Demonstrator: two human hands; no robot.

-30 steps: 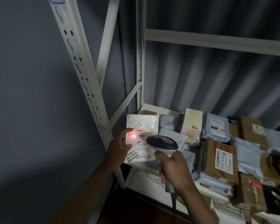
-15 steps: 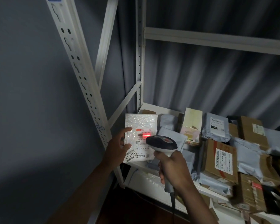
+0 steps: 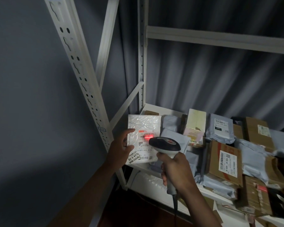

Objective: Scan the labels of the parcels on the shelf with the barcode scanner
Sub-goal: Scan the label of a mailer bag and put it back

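Dim grey walls framed the white metal shelf [image 3: 156, 108], where the right hand [image 3: 177, 171] curled round a grey-handled barcode scanner [image 3: 165, 144] casting red light on the label of a white bubble-wrap parcel [image 3: 143, 128] gripped upright at its left edge by the left hand [image 3: 120, 148], brown boxes [image 3: 223, 163] behind.

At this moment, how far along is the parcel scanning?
Done: nothing visibly finished. In hand: the left hand holds the white bubble mailer upright while the right hand aims the barcode scanner, red beam on its label. Left: the grey bags and cardboard boxes alongside.
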